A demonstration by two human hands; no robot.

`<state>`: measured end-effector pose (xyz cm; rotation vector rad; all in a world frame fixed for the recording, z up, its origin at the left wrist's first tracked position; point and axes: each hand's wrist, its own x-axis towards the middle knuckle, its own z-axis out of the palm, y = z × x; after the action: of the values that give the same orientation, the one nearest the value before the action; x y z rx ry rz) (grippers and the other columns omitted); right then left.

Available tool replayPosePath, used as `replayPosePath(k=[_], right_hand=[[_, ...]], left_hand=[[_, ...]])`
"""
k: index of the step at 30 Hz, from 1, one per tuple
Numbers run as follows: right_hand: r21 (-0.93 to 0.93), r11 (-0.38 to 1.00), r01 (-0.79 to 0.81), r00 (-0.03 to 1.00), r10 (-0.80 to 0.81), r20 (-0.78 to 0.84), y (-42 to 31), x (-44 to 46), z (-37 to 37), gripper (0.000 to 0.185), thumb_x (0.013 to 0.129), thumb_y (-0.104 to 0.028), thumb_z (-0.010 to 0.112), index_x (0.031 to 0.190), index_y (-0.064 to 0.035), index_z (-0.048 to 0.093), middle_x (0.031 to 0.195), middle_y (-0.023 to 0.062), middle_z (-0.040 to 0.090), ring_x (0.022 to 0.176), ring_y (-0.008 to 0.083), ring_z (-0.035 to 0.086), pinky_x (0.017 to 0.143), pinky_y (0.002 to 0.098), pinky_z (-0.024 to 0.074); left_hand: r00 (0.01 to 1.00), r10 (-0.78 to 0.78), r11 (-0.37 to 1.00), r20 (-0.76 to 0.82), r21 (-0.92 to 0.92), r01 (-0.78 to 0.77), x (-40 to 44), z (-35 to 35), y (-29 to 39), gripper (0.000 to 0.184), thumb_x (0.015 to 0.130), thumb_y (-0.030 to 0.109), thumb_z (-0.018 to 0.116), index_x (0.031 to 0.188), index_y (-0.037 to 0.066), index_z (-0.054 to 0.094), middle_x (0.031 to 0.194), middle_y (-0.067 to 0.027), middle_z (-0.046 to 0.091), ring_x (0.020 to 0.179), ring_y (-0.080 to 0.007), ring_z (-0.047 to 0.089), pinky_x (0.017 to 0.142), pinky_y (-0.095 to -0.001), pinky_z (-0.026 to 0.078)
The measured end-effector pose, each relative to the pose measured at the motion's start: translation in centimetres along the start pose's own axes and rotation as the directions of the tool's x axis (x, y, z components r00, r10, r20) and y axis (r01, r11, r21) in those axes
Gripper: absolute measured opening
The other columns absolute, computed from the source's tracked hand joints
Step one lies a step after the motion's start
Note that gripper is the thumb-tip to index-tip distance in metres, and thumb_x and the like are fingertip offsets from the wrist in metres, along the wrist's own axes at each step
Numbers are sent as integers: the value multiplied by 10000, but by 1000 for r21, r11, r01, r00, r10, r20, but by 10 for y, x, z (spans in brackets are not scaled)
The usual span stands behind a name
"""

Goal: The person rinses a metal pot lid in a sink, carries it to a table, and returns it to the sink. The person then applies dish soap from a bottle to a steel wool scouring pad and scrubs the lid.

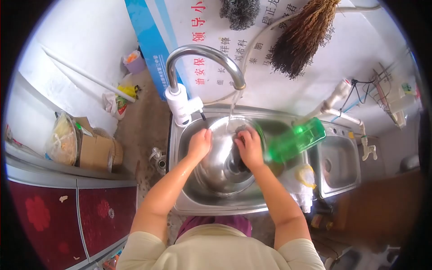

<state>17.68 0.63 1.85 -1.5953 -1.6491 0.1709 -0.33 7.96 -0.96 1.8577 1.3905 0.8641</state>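
Observation:
A round, shiny metal basin [216,155] lies tilted in the steel sink [186,198]. My left hand [200,143] is closed on its left rim. My right hand [249,146] presses a dark grey scouring pad [241,129], which looks like steel wool, against the metal; the fingers partly cover it. From the curved faucet [204,50], a thin stream of water [232,105] runs down onto the basin close to both hands. Right of my right hand, a green transparent bottle [297,140] leans over the sink.
A smaller sink [337,164] adjoins at the right, with a white cloth [302,191] between the two. A straw brush [303,40] and a steel wool clump [240,12] hang on the wall. Pipes with a tap [369,150] stand at right. Dark red cabinets [45,216] stand at left.

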Motion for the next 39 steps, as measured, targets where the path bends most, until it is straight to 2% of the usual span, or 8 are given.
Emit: replayPosePath(k=[6, 12, 19, 22, 25, 30, 33, 39], right_hand=[[73, 961, 267, 922, -277, 269, -35, 5, -1, 233, 679, -115, 688, 871, -98, 558, 1125, 143, 490, 1074, 355, 463, 908, 425, 395], [31, 976, -217, 975, 214, 65, 5, 0, -5, 264, 705, -95, 676, 939, -72, 557, 1083, 164, 537, 980, 357, 509, 847, 407, 422], [116, 981, 153, 982, -164, 92, -30, 13, 4, 283, 724, -149, 690, 988, -90, 609, 1147, 160, 531, 1053, 354, 496, 892, 392, 412], [-2, 989, 145, 989, -145, -14, -15, 12, -4, 241, 735, -166, 685, 964, -106, 639, 1160, 160, 527, 1055, 351, 496, 875, 394, 420], [138, 987, -78, 994, 88, -70, -9, -2, -21, 182, 747, -151, 669, 913, -83, 644, 1098, 174, 553, 1016, 342, 519, 845, 390, 433], [-19, 937, -348, 936, 347, -65, 16, -50, -63, 121, 739, -112, 652, 807, -47, 577, 882, 148, 602, 857, 314, 576, 733, 380, 458], [-192, 818, -542, 802, 572, 174, 16, -77, -92, 148, 748, -173, 641, 819, -66, 568, 888, 157, 612, 836, 314, 591, 685, 399, 464], [-411, 874, -260, 511, 485, 709, 50, -129, -99, 314, 801, -262, 535, 1095, -172, 596, 983, 177, 619, 913, 343, 590, 793, 424, 464]], left_hand=[[997, 68, 997, -45, 27, -67, 10, 3, 0, 168, 874, 151, 467, 921, 24, 567, 810, -208, 601, 796, -380, 576, 681, -417, 444], [997, 70, 986, -17, 150, -67, 29, -35, 14, 180, 827, 95, 482, 957, 66, 604, 862, -182, 625, 819, -354, 594, 708, -399, 468], [991, -107, 936, 82, 344, 73, 43, -33, 6, 229, 863, 155, 474, 983, -7, 584, 874, -213, 623, 828, -356, 599, 750, -408, 453], [988, -157, 988, 4, 13, 157, 46, -25, -7, 237, 861, 154, 506, 1023, -5, 575, 889, -137, 635, 797, -268, 609, 731, -373, 463], [882, -271, 812, 386, -400, 425, 55, -41, 8, 247, 848, 134, 542, 1057, 7, 570, 902, -60, 610, 789, -173, 579, 724, -320, 460], [873, -315, 815, 372, -366, 450, 63, -38, 7, 188, 815, 77, 571, 982, -7, 599, 863, -56, 605, 774, -129, 539, 683, -274, 426], [920, -305, 848, 247, -369, 380, 59, -29, 7, 162, 791, 60, 602, 932, -16, 627, 825, -64, 630, 743, -136, 560, 666, -277, 432], [929, -331, 871, 165, -326, 368, 54, -29, 29, 165, 773, 84, 642, 904, -17, 632, 810, -76, 632, 702, -150, 571, 645, -295, 446]])
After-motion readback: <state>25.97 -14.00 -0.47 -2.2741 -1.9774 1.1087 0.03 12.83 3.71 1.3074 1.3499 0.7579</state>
